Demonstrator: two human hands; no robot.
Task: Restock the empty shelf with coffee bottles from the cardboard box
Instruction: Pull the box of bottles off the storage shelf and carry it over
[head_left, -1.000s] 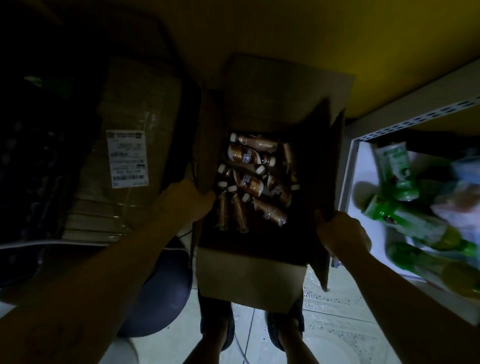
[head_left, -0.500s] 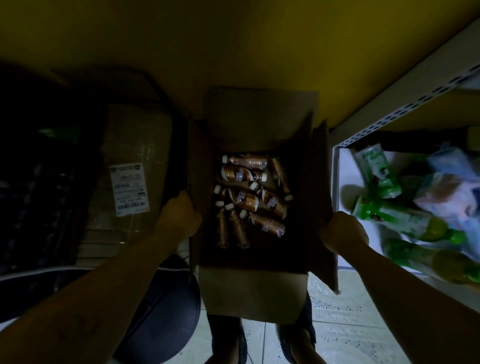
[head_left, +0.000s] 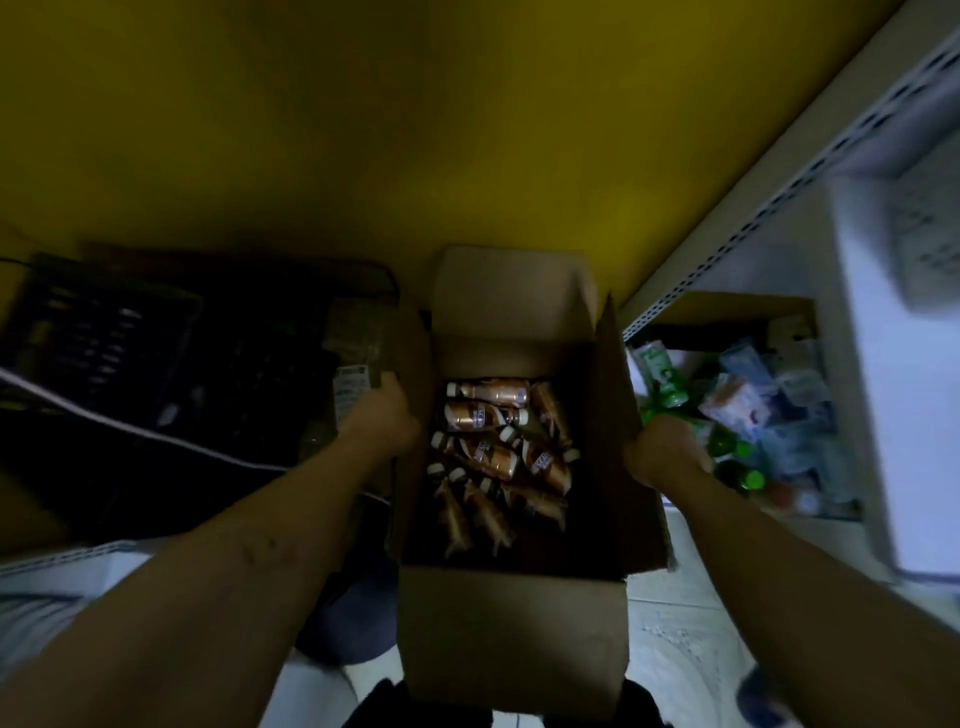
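An open cardboard box (head_left: 511, 639) is held in front of me, flaps spread. Several brown coffee bottles (head_left: 488, 415) with white caps lie loose in a heap on its bottom. My left hand (head_left: 382, 415) grips the box's left wall from outside. My right hand (head_left: 657, 449) grips the right wall and flap. The white metal shelf unit (head_left: 737, 239) stands at the right, its perforated upright running diagonally. The fingers of both hands are hidden behind the cardboard.
Green bottles (head_left: 662, 379) and pale packets (head_left: 748, 410) lie on the lower shelf at the right. A dark plastic crate (head_left: 98, 332) and wrapped cartons stand at the left. A yellow wall (head_left: 415, 130) is behind. Pale tiled floor (head_left: 680, 649) lies below.
The box has come up and away from the floor with both hands on its sides. The view has tilted up, so more wall and shelf upright show.
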